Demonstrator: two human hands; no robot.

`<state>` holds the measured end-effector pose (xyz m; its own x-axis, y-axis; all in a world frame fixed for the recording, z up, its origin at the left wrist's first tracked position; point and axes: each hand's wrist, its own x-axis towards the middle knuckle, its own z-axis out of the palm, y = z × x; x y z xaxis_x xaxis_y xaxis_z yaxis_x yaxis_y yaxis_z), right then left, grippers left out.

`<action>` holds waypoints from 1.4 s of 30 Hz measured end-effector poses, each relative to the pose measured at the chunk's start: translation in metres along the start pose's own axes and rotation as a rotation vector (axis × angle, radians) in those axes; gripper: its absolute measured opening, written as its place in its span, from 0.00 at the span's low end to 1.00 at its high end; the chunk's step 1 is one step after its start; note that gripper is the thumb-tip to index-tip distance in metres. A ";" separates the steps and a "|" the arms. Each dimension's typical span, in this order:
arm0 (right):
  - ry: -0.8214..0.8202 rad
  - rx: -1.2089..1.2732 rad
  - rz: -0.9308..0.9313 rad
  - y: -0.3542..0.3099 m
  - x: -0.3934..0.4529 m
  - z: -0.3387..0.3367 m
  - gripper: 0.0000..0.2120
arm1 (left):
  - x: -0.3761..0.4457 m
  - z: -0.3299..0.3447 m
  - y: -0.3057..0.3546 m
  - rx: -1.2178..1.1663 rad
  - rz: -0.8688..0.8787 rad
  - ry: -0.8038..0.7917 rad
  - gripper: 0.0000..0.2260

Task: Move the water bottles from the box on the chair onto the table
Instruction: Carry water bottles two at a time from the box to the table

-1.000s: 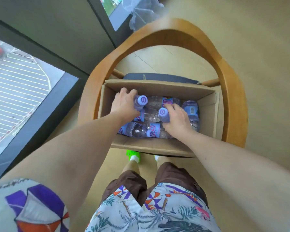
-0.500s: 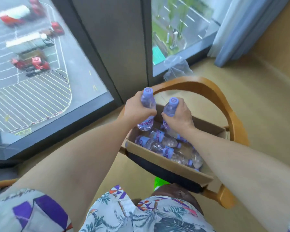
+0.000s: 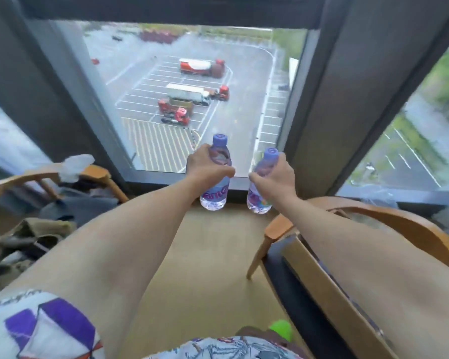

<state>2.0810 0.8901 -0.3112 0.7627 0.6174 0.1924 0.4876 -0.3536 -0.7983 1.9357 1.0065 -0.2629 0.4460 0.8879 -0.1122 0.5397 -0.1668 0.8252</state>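
Note:
My left hand [image 3: 205, 168] grips a clear water bottle [image 3: 216, 194] with a purple cap and purple label, held upright in the air in front of the window. My right hand [image 3: 276, 177] grips a second such bottle [image 3: 257, 200], also upright, just to the right of the first. The cardboard box [image 3: 329, 288] sits on the wooden chair [image 3: 410, 229] at the lower right, mostly hidden under my right forearm; its contents do not show. No table is in view.
A floor-to-ceiling window [image 3: 192, 99] with dark frames fills the far side. A second wooden chair [image 3: 94, 172] piled with clothes and bags [image 3: 36, 229] stands at the left. Tan floor [image 3: 205, 255] lies between the two chairs.
Both hands have lifted a bottle each out of the box and carried them up and to the left. My view has swung from the box toward the window.

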 end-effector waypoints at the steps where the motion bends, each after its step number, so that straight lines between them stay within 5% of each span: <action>1: -0.028 0.032 -0.026 -0.022 -0.005 0.018 0.20 | -0.004 -0.026 -0.014 0.004 -0.018 0.048 0.26; 11: -0.488 0.228 -0.347 -0.221 -0.119 0.204 0.18 | -0.103 -0.267 -0.152 -0.037 -0.201 0.508 0.19; 17: -0.777 0.304 -0.560 -0.322 -0.224 0.286 0.18 | -0.194 -0.373 -0.226 -0.038 -0.437 0.816 0.24; 33: -1.419 0.424 -0.925 -0.554 -0.541 0.457 0.17 | -0.444 -0.599 -0.383 -0.026 -0.843 1.405 0.24; 42: -1.740 0.415 -1.040 -0.622 -0.733 0.498 0.16 | -0.593 -0.656 -0.439 -0.198 -1.011 1.707 0.22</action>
<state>1.0074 1.0070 -0.2401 -0.9067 0.3997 0.1346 0.0824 0.4809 -0.8729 0.9662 0.8344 -0.1960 -0.9979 0.0490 -0.0431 -0.0128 0.5009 0.8654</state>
